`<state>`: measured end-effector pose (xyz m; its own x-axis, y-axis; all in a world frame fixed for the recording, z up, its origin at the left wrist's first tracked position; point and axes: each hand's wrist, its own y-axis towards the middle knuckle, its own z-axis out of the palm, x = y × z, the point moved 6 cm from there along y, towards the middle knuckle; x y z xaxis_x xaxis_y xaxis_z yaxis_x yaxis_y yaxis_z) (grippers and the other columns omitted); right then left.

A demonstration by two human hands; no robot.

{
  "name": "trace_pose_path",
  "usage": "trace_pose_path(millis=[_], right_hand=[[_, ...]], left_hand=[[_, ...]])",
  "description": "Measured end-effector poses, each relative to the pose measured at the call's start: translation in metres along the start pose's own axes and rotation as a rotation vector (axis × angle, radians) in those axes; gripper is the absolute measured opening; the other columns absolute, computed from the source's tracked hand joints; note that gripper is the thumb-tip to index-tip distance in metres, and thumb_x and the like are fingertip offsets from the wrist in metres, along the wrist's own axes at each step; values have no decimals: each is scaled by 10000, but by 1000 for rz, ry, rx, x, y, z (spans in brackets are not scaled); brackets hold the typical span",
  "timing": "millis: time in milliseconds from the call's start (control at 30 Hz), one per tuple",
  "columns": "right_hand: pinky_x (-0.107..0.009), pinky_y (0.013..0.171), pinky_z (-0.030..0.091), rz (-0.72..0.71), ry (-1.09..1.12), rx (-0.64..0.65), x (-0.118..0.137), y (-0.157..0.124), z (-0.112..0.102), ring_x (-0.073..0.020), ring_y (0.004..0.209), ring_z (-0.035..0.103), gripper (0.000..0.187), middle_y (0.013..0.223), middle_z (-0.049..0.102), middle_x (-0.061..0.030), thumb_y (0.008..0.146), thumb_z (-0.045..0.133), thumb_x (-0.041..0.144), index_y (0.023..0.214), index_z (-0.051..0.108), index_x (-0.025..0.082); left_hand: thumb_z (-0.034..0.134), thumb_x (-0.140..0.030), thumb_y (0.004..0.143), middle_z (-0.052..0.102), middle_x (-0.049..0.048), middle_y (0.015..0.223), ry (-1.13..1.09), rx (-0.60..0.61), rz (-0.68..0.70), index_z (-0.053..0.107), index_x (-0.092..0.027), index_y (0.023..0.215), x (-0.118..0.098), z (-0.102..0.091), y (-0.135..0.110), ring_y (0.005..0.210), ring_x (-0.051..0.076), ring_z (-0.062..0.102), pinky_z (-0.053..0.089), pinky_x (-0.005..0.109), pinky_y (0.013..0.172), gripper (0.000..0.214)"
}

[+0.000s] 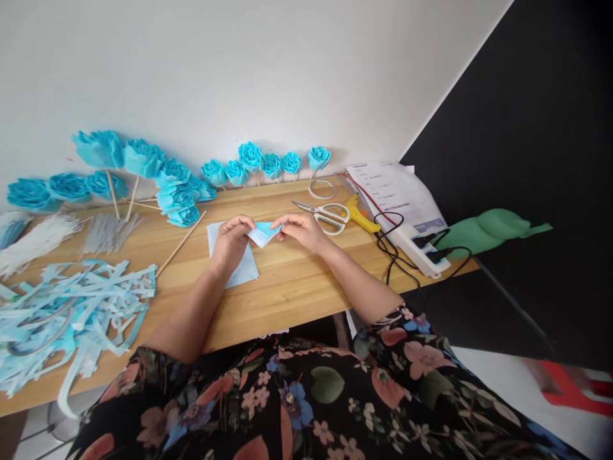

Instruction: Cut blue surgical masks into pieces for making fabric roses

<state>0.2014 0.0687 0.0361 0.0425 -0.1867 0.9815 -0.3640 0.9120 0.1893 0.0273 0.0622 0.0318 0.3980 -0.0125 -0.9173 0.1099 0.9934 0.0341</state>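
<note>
One folded sheet (pixel 264 234) — between left hand (pixel 232 240) and right hand (pixel 305 230); both pinch it

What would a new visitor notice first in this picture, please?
The eye would probably fall first on the bright blue flowers, lined up along the back of the table by the pale wall. Next comes the tangled heap of strips at the table's left. In the middle, the left hand and right hand hold a small folded sheet between them.
</note>
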Motion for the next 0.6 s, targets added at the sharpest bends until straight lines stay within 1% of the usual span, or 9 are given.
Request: trace_pose_path(millis=[133,267,600], right_hand=[[-278,705,588,18,16,28,-1,-1,1,-129,652,703,210,702,752,-16,779,631,210,899,794,156],[-280,707,592,12,36,50,0,-1,1,-130,654,712,202,704,761,-14,764,644,209,878,805,165],[-280,710,594,25,41,30,-6,1,-3,-127,651,709,195,706,760,-14,773,654,226,888,801,170]], left_hand=[[698,-193,639,574,1,509,-5,-18,-17,672,-162,606,-1,0,-1,457,118,530,416,227,455,53],[717,-199,598,565,-6,480,-10,-23,-37,675,-168,571,0,2,-1,436,117,515,399,225,439,59],[725,-211,642,583,-10,535,-33,4,-28,701,-174,620,3,1,-1,473,118,528,415,232,460,49]])
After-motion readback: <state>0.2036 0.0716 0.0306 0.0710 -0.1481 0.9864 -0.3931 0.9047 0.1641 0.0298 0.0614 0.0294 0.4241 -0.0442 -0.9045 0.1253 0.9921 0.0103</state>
